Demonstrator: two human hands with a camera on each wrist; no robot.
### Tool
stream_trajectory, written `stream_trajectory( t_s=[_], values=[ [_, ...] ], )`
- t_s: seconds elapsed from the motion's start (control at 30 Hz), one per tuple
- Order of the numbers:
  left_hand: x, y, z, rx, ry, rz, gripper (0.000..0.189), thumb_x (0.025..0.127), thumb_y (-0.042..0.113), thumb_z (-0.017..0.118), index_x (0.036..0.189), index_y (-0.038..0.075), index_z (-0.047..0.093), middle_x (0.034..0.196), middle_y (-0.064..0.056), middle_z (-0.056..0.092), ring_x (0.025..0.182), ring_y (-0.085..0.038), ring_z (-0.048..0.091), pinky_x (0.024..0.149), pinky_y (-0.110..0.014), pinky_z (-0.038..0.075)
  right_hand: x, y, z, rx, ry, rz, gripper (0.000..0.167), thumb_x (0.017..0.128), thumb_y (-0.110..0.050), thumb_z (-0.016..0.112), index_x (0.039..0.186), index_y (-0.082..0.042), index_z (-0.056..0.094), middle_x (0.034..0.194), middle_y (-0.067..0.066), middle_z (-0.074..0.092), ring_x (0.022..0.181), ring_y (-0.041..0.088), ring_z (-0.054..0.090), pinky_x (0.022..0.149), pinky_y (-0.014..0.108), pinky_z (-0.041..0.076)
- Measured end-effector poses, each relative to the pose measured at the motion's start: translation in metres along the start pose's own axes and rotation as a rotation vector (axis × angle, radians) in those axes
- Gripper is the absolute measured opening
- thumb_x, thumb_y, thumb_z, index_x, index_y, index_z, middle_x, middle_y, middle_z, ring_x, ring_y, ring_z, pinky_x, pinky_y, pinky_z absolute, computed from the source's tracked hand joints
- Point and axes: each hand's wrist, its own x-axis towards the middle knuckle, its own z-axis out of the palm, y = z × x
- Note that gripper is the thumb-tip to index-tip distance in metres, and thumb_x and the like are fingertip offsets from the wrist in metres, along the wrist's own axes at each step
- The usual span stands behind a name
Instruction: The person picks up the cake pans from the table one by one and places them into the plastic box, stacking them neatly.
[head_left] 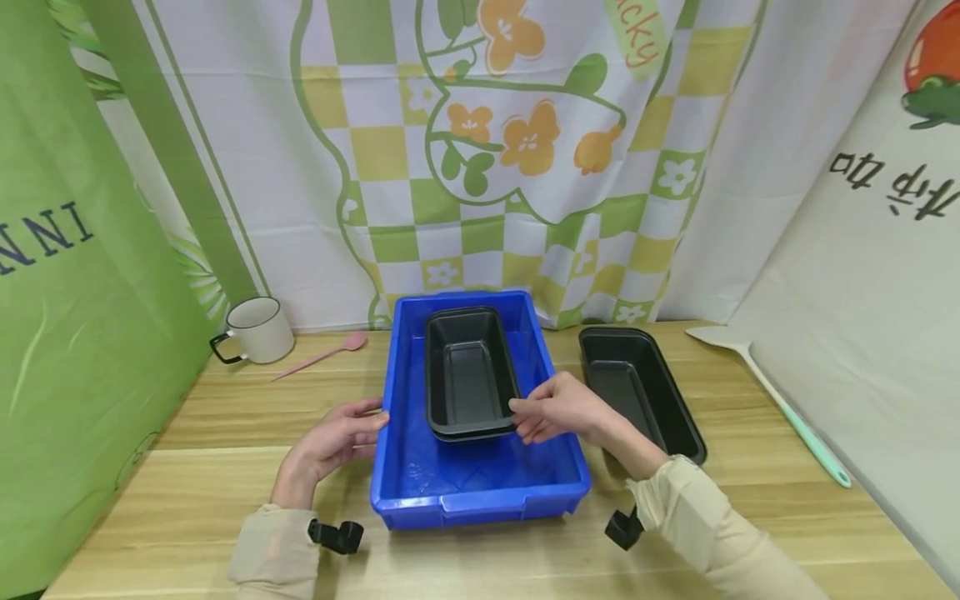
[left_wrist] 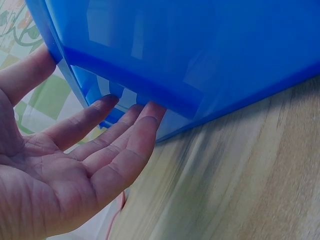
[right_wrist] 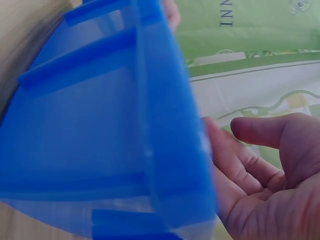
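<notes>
A blue plastic bin (head_left: 420, 503) stands on the wooden table with black loaf pans (head_left: 471, 375) inside, a doubled rim showing at the near end as if nested. My left hand (head_left: 337, 440) grips the bin's left side, thumb at the rim and fingers (left_wrist: 142, 135) curled against the recess of the outer wall. Over the bin's right part, my right hand (head_left: 558, 408) has its fingertips right at the pan's near right corner. In the right wrist view, its thumb (right_wrist: 260, 129) and forefinger stand apart with a gap between them; the bin's wall (right_wrist: 80, 135) hides the pans there.
Another black loaf pan (head_left: 633, 383) lies right of the bin, partly behind my right forearm. A spatula (head_left: 780, 400) with a mint handle lies farther right. At the back left are a white mug (head_left: 262, 333) and a pink spoon (head_left: 322, 357). Patterned curtains (head_left: 480, 167) enclose the table.
</notes>
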Motion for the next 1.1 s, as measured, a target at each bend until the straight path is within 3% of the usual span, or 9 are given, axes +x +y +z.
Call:
stream_trajectory(
  t_s=[0.27,0.6,0.87,1.1],
  values=[
    [0.001,0.001,0.000,-0.001,-0.001,0.007,0.074,0.095,0.017,0.058,0.146,-0.013,0.014,0.119,-0.014,0.064,0.102,-0.021,0.065,0.090,-0.038,0.051,-0.006,-0.012,-0.011,0.032,0.019,-0.053,0.031,0.092,-0.021,0.066,0.092,0.010,0.069,0.081,0.018,0.070,0.075,0.025,0.070,0.072,0.039,0.058],
    [0.000,-0.001,0.000,-0.002,-0.014,0.014,0.073,0.096,0.017,0.057,0.147,-0.013,0.014,0.120,-0.014,0.063,0.102,-0.020,0.065,0.091,-0.039,0.050,-0.010,-0.013,-0.018,0.078,0.044,-0.106,0.033,0.092,-0.016,0.065,0.104,0.015,0.065,0.085,0.016,0.070,0.077,0.022,0.069,0.076,0.039,0.057],
    [0.000,-0.002,0.000,-0.003,-0.012,0.017,0.072,0.096,0.017,0.057,0.147,-0.013,0.014,0.119,-0.014,0.064,0.102,-0.021,0.065,0.092,-0.040,0.049,-0.013,-0.001,-0.025,0.140,0.057,-0.123,0.036,0.092,-0.019,0.065,0.114,0.010,0.063,0.100,0.017,0.069,0.088,0.025,0.068,0.082,0.038,0.055],
    [0.001,-0.002,-0.001,0.003,-0.012,0.021,0.072,0.096,0.017,0.057,0.146,-0.013,0.015,0.119,-0.014,0.064,0.103,-0.021,0.065,0.092,-0.040,0.050,-0.023,0.020,-0.040,0.217,0.065,-0.168,0.045,0.095,-0.016,0.061,0.126,0.015,0.052,0.112,0.020,0.065,0.099,0.026,0.065,0.087,0.039,0.053]
  ],
)
